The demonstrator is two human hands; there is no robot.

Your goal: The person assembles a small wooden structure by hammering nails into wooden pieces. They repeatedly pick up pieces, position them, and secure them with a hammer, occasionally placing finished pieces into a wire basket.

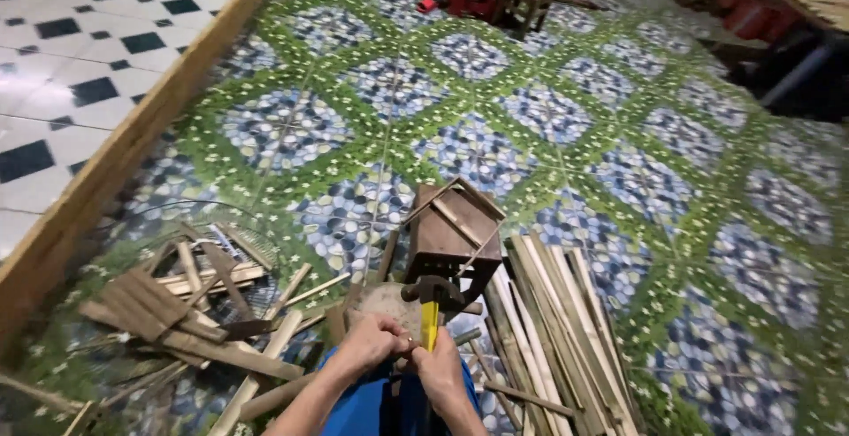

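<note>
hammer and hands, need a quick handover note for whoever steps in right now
Left hand: closed on something small on the round wooden block; what it pinches is too small to tell.
Right hand: gripping the yellow-handled hammer, head resting over the block.
Small brown wooden box frame stands just beyond the block.
Split bamboo slats lie piled to the right, wood offcuts to the left, all on the patterned floor mat.
Done: box frame looks partly assembled.
Left: loose slats not yet used.

Bare forearms, no sleeves in view; bright blue garment, perhaps trousers, below.
</note>
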